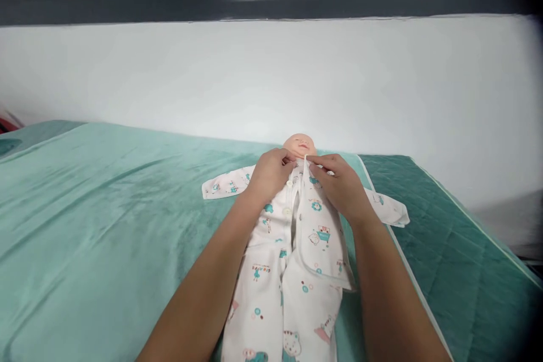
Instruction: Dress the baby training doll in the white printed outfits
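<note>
White print jacket [328, 220] on doll [300, 143], grn sheet [123, 226] under; front gaping; L hand [271, 174] & R hand [339, 182] pinching collar edges [306, 160].

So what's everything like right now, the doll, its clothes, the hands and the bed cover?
Doll: lying face up
Shirt: front open, visible buttons undone
Sleeves: spread sideways
Trousers: laid out
Left hand: fingers at the collar
Right hand: pinching the shirt's edge
Green cover: slightly wrinkled
</note>
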### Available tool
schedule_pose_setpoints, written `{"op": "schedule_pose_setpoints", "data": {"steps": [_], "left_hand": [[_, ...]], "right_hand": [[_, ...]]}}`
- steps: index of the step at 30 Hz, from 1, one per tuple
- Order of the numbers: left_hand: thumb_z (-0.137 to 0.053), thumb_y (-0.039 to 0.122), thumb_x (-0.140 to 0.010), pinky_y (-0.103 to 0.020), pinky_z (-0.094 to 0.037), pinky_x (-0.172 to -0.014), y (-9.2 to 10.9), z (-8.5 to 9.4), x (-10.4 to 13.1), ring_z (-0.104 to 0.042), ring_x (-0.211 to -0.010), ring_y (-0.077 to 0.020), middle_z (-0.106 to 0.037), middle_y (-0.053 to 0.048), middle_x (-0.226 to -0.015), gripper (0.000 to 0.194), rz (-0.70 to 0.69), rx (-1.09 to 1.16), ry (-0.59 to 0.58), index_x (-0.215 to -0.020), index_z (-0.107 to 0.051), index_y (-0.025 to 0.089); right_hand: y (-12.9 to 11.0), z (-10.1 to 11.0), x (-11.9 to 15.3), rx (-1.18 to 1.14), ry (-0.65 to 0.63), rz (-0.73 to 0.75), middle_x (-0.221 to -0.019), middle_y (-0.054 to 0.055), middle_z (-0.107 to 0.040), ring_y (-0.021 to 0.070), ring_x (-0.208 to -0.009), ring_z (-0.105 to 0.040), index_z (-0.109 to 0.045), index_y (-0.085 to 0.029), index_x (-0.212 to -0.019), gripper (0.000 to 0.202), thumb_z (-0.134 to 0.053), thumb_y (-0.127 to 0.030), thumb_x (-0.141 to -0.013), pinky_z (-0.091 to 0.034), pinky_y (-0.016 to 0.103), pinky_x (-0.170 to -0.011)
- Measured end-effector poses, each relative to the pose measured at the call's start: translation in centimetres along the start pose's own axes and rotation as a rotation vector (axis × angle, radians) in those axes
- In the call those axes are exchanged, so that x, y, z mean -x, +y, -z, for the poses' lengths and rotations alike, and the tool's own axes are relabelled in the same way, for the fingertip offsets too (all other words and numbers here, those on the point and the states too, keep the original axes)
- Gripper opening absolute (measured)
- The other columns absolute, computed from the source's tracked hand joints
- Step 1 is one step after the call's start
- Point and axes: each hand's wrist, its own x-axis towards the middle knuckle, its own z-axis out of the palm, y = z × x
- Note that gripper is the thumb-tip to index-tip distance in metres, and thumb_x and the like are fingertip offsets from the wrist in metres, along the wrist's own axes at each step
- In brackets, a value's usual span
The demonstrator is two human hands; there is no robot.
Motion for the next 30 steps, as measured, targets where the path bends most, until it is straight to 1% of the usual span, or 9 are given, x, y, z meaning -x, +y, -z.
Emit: {"op": "schedule_pose_setpoints", "data": {"steps": [3,5,7,10,12,16,21,24,30], "left_hand": [[-0.056,0.019,-0.087,-0.030,-0.047,-0.075,-0.1,-0.3,0.0,-0.064,-0.082,-0.0175,-0.073,-0.005,-0.093,0.022,-0.025,-0.052,0.023,-0.100,-0.073,0.019],[-0.055,0.019,-0.088,-0.029,-0.047,-0.073,-0.3,-0.4,0.0,-0.064,-0.079,-0.0170,-0.073,-0.004,-0.089,0.023,-0.021,-0.048,0.006,-0.102,-0.073,0.019],[-0.052,0.019,-0.089,-0.029,-0.047,-0.073,-0.3,-0.4,-0.1,-0.064,-0.078,-0.0172,-0.072,-0.004,-0.088,0.024,-0.041,-0.053,-0.013,-0.100,-0.074,0.020],[-0.050,0.017,-0.090,-0.031,-0.046,-0.079,-0.4,-0.3,-0.1,-0.064,-0.088,-0.0199,-0.073,-0.006,-0.095,0.026,-0.104,-0.119,-0.015,-0.093,-0.075,0.021],[-0.050,0.017,-0.090,-0.032,-0.046,-0.080,-0.5,-0.3,-0.1,-0.065,-0.090,-0.0209,-0.073,-0.007,-0.097,0.026,-0.108,-0.131,-0.014,-0.090,-0.075,0.021],[-0.054,0.016,-0.087,-0.030,-0.047,-0.076,-0.3,-0.3,0.1,-0.065,-0.081,-0.0179,-0.074,-0.004,-0.089,0.019,-0.036,0.011,0.023,-0.088,-0.073,0.019],[-0.057,0.015,-0.084,-0.027,-0.048,-0.077,0.5,-0.3,0.2,-0.064,-0.081,-0.0149,-0.073,-0.002,-0.089,0.014,-0.052,0.178,0.175,-0.086,-0.071,0.019],[-0.059,0.018,-0.083,-0.027,-0.049,-0.075,0.4,-0.7,0.1,-0.065,-0.079,-0.0144,-0.073,-0.002,-0.086,0.011,-0.015,0.275,0.145,-0.086,-0.070,0.019],[-0.065,0.019,-0.080,-0.028,-0.051,-0.080,-1.1,-1.5,-0.3,-0.065,-0.084,-0.0142,-0.071,-0.004,-0.090,0.008,0.025,0.428,0.111,-0.087,-0.067,0.016]], "right_hand": [[-0.1,-0.1,0.1,-0.040,-0.015,0.036,-0.110,0.005,-0.064,0.0192,-0.096,-0.061,-0.074,-0.026,-0.111,0.029,-0.057,-0.030,-0.089,-0.046,0.038,-0.094],[-0.2,-0.4,0.3,-0.053,-0.038,0.044,-0.111,0.005,-0.063,0.0197,-0.099,-0.061,-0.075,-0.026,-0.109,0.028,-0.056,-0.030,-0.089,-0.045,0.038,-0.095],[-0.2,-0.7,0.3,-0.069,-0.052,0.042,-0.111,0.005,-0.063,0.0197,-0.102,-0.061,-0.075,-0.026,-0.109,0.027,-0.056,-0.029,-0.089,-0.045,0.037,-0.096],[0.0,-0.8,0.2,-0.091,-0.053,0.023,-0.111,0.005,-0.063,0.0191,-0.102,-0.061,-0.075,-0.026,-0.109,0.026,-0.058,-0.029,-0.089,-0.045,0.036,-0.096],[0.1,-0.8,0.2,-0.096,-0.049,0.022,-0.111,0.004,-0.064,0.0187,-0.103,-0.061,-0.075,-0.027,-0.109,0.026,-0.059,-0.029,-0.089,-0.044,0.036,-0.096],[0.3,-0.8,0.2,-0.121,-0.041,0.032,-0.110,0.003,-0.065,0.0176,-0.098,-0.060,-0.075,-0.028,-0.110,0.026,-0.060,-0.029,-0.089,-0.045,0.036,-0.093],[0.3,-0.8,0.4,-0.186,-0.033,0.034,-0.115,0.002,-0.066,0.0177,-0.099,-0.060,-0.075,-0.030,-0.109,0.026,-0.061,-0.028,-0.088,-0.045,0.036,-0.093],[0.3,-0.9,0.4,-0.189,-0.012,0.053,-0.115,0.003,-0.066,0.0178,-0.100,-0.060,-0.074,-0.029,-0.110,0.027,-0.060,-0.027,-0.087,-0.044,0.036,-0.093],[0.2,-1.0,0.4,-0.166,-0.014,0.058,-0.114,0.004,-0.066,0.0182,-0.100,-0.059,-0.074,-0.026,-0.110,0.028,-0.058,-0.029,-0.087,-0.044,0.035,-0.092]]}}
